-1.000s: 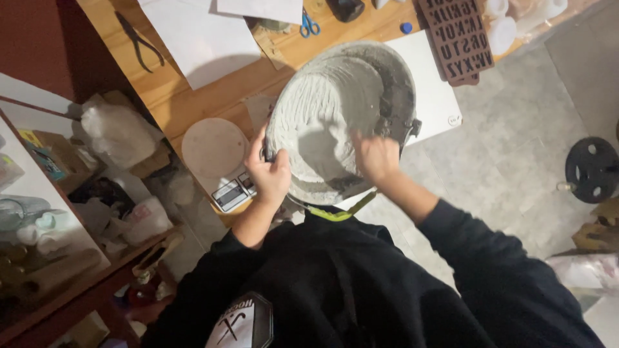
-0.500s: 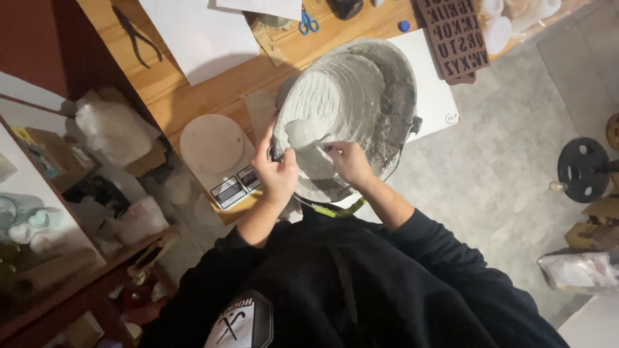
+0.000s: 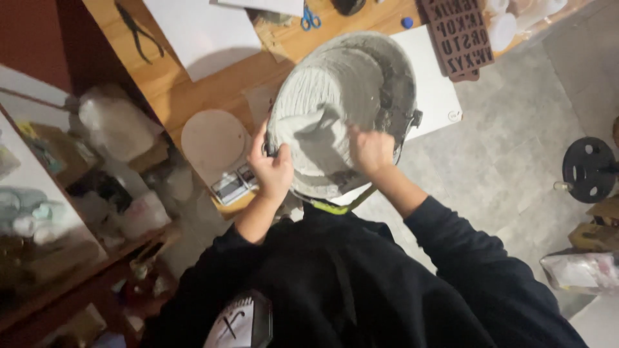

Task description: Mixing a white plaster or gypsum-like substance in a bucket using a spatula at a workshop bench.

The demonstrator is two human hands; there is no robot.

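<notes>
So the bucket [image 3: 342, 109] sits tipped toward the person at the near edge of the wooden table [image 3: 187, 90], full of thick grey mix that's ridged all over from being worked. Just left of the bucket there's a round wooden disc [image 3: 215, 138] and a small scale [image 3: 233, 185], with pliers [image 3: 137, 29] further off to the far left. The left hand [image 3: 274, 173] is clamped on the bucket's rim, fingers curled around it, steadying the thing. The right hand [image 3: 371, 151] is down inside the bucket, fingers together and buried in the mix, so I can't tell if it's holding a tool. Looks to me like the hand-mixing stage, scraping stuff off the wall. Next pull probably needs a firm grip on that rim. Right of the bucket is a white board [image 3: 429, 90] and a brown letter mould [image 3: 461, 35].
</notes>
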